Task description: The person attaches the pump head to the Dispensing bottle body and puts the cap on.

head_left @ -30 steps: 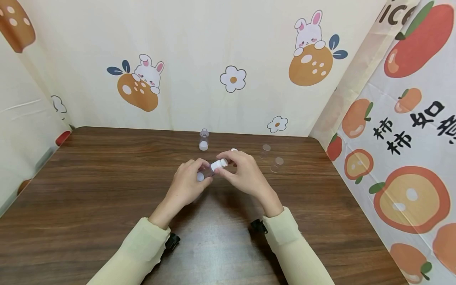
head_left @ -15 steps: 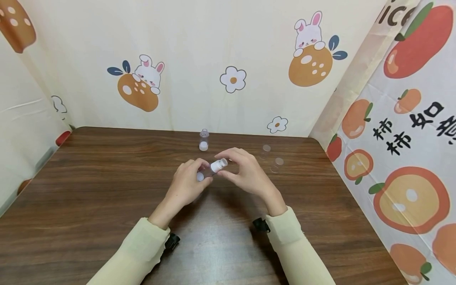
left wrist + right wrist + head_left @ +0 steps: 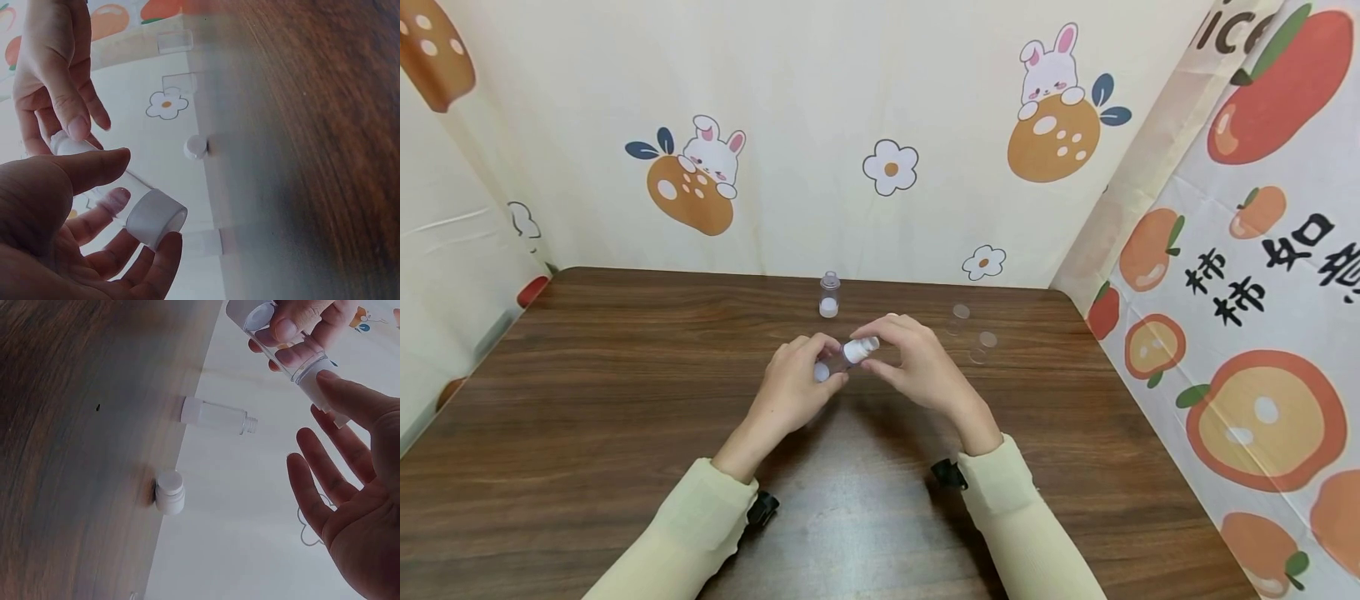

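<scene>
My left hand (image 3: 793,379) grips a clear bottle (image 3: 284,353) around its see-through body, thumb on one side and fingers on the other. The bottle lies tilted in the air, with its white base (image 3: 156,219) toward my left palm. At its other end is a white pump top (image 3: 861,348), angled up to the right. My right hand (image 3: 917,358) pinches this top between thumb and forefinger. In the right wrist view, the right thumb (image 3: 353,397) presses the white collar, while the other fingers spread away from it.
A similar clear bottle (image 3: 829,298) with a white base and bare threaded neck stands upright near the back edge. Two clear caps (image 3: 961,312) stand at the back right. A small white capped bottle (image 3: 170,492) stands behind my right hand. A printed curtain (image 3: 805,192) hangs behind the table.
My right hand has shifted slightly right, its fingers loosening and then closing again at the pump top, which has turned a little. My left hand stays still with the bottle.
</scene>
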Action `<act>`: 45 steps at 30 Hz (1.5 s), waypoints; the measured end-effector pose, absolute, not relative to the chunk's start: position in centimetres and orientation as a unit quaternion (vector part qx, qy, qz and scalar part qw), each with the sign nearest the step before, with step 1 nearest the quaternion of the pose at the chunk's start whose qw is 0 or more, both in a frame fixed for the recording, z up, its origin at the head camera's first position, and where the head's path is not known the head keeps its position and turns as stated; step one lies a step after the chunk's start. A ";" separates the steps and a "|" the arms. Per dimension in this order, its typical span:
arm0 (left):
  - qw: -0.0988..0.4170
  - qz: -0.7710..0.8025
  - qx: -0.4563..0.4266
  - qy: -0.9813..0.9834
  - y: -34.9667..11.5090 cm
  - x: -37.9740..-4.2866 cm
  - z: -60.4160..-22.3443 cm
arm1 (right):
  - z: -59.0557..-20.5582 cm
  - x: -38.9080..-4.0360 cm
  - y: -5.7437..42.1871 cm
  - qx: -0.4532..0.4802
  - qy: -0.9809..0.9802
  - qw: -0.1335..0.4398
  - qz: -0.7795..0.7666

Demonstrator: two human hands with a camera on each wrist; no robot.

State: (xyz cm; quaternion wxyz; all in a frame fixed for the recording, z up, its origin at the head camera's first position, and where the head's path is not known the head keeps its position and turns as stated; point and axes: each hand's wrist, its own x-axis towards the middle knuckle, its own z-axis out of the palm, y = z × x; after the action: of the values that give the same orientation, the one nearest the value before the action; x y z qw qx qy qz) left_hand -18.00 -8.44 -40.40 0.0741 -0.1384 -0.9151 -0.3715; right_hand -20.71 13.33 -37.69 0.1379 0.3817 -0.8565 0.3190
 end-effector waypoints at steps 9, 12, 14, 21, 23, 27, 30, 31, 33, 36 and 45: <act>0.072 -0.372 -0.137 -0.915 -8.3 -18.0 -40.4 | -37.8 -20.6 13.1 0.378 -0.858 0.145 0.318; 0.071 -0.372 -0.137 -0.915 -8.3 -17.9 -40.3 | -37.7 -20.6 13.1 0.372 -0.861 0.146 0.315; 0.071 -0.371 -0.138 -0.916 -8.3 -17.9 -40.3 | -37.7 -20.6 13.0 0.367 -0.863 0.146 0.314; 0.070 -0.371 -0.138 -0.916 -8.3 -17.9 -40.3 | -37.8 -20.5 12.8 0.350 -0.870 0.144 0.317; 0.070 -0.371 -0.137 -0.916 -8.3 -18.0 -40.4 | -37.8 -20.6 12.8 0.345 -0.872 0.146 0.316; 0.068 -0.372 -0.135 -0.916 -8.2 -18.0 -40.4 | -37.9 -20.6 12.7 0.332 -0.876 0.148 0.317; 0.067 -0.373 -0.134 -0.916 -8.2 -18.0 -40.5 | -38.0 -20.6 12.6 0.321 -0.878 0.145 0.324; 0.067 -0.373 -0.134 -0.916 -8.2 -18.0 -40.5 | -38.1 -20.6 12.6 0.316 -0.879 0.143 0.327; 0.068 -0.373 -0.135 -0.915 -8.1 -18.0 -40.5 | -38.1 -20.6 12.6 0.308 -0.881 0.138 0.332; 0.071 -0.374 -0.136 -0.915 -8.1 -18.0 -40.5 | -38.1 -20.5 12.6 0.299 -0.883 0.129 0.337; 0.071 -0.373 -0.135 -0.915 -8.2 -18.0 -40.5 | -37.7 -20.5 12.9 0.299 -0.881 0.120 0.346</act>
State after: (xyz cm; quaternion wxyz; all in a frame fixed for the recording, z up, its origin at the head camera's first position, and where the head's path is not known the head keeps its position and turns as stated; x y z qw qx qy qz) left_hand -17.97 -8.21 -40.46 0.0715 -0.1345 -0.9154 -0.3725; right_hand -20.50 12.94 -37.66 0.1198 0.2987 -0.8814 0.3458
